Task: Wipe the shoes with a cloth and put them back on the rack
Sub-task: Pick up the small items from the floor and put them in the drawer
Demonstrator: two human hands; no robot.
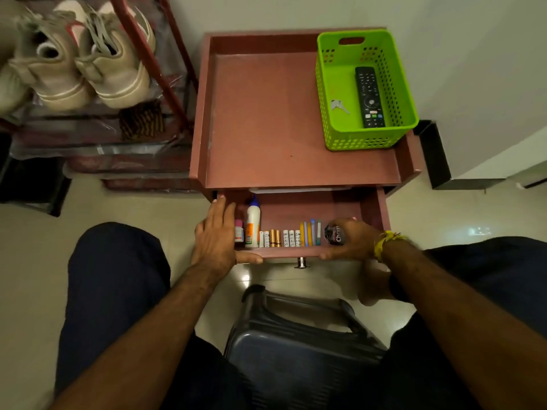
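A pair of beige sneakers, one [112, 63] beside the other [50, 69], stands on the red-framed shoe rack [154, 60] at the upper left. A brown and black striped fabric [142, 119] lies on the shelf just in front of them. Below the camera, the drawer [296, 208] of a reddish side table is pulled out. My left hand [216, 235] rests with straight fingers on the drawer's left front corner, thumb along the front edge. My right hand [355, 241] grips a round black polish tin [334, 233] at the drawer's right end.
The drawer holds a glue bottle [253, 223], several batteries [278, 238] and coloured sticks. On the table top [266, 128] stands a green basket [322, 84] with a remote [370, 96] and keys [337, 106]. A dark stool [296, 344] sits between my knees.
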